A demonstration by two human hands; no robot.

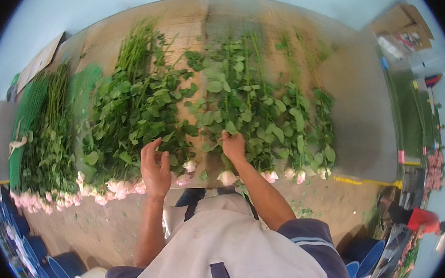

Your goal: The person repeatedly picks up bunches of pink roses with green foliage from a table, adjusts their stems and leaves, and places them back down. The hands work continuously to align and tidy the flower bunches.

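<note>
Leafy cut roses lie across the table in front of me, with pale pink and cream blooms along the near edge. My left hand (156,171) hovers over the left heap of rose foliage (124,108), thumb and fingers apart, holding nothing. My right hand (234,145) has its fingertips pinched together among the leaves, apparently on a rose stem; the fingers partly hide it. Below that wrist a cream-pink rose bloom (227,177) shows. A whitish rose bloom (189,165) lies between my hands. Several more rose stems (255,84) spread out on the right.
Green netting (31,112) lies by a rose bundle (55,114) at the far left. A grey sheet (358,107) covers the table's right end. Blue buckets (67,267) stand behind me on the left. A person in red (422,219) is at the far right. A cardboard box (401,24) sits beyond the table.
</note>
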